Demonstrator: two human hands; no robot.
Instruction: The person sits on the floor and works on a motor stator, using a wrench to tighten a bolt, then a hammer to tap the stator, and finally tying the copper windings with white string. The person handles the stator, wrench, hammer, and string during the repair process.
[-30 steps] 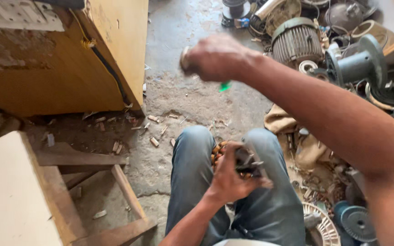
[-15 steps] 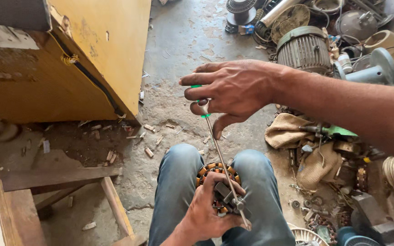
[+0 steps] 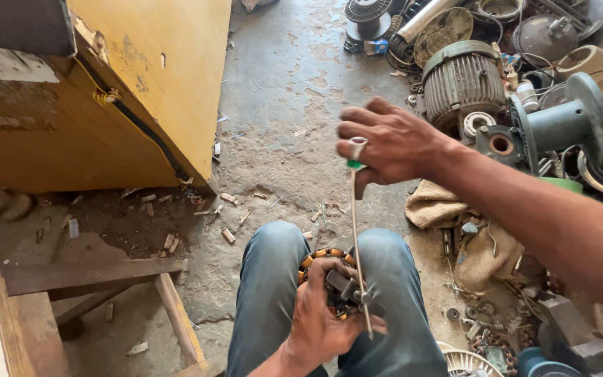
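Observation:
My left hand (image 3: 326, 321) grips a round motor stator with copper windings (image 3: 321, 260), held on my lap between my knees in blue jeans. My right hand (image 3: 389, 143) is raised above it and closed around the green-and-white handle of a long thin screwdriver (image 3: 355, 230). The metal shaft runs straight down and its tip meets a small metal part on the stator, just by my left fingers.
A yellow wooden cabinet (image 3: 106, 91) stands at the left, a wooden frame (image 3: 92, 279) below it. Grey electric motors (image 3: 462, 80) and other metal parts crowd the right side, with burlap cloth (image 3: 469, 237) beside my right knee. Small debris litters the concrete floor (image 3: 287, 105).
My right hand came down from a raised, blurred position and shifted right, standing the screwdriver upright onto the stator. The left hand kept its hold on the stator.

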